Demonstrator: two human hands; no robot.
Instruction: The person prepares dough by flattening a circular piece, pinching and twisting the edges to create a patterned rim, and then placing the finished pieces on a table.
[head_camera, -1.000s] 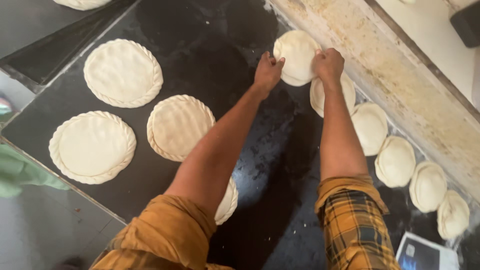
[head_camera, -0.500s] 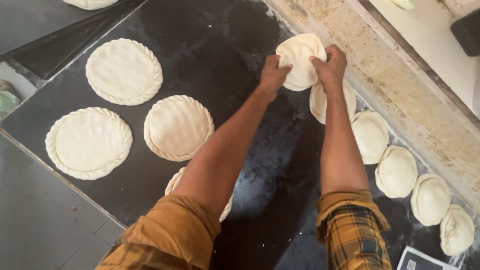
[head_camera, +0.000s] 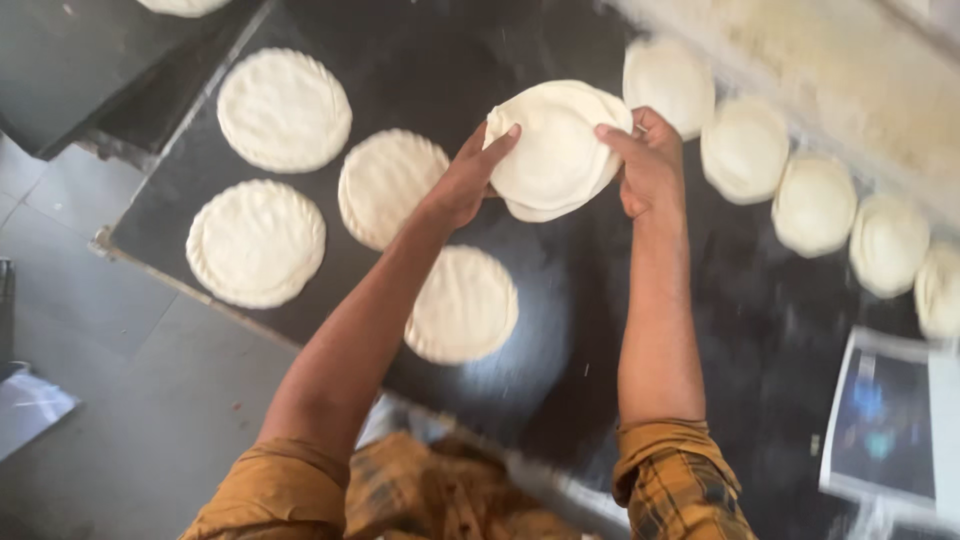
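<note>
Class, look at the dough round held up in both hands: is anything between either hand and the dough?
Nothing visible: the left hand and right hand grip the dough round directly at opposite edges.

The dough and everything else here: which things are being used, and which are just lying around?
In use:
- dough round, held up by left hand and right hand
- flattened rounds on the black worktop
- row of thicker dough pieces

Lying about:
- printed sheet
- grey floor

A bakery kitchen: rows of dough rounds (head_camera: 284, 110) on a black worktop (head_camera: 560, 330).
</note>
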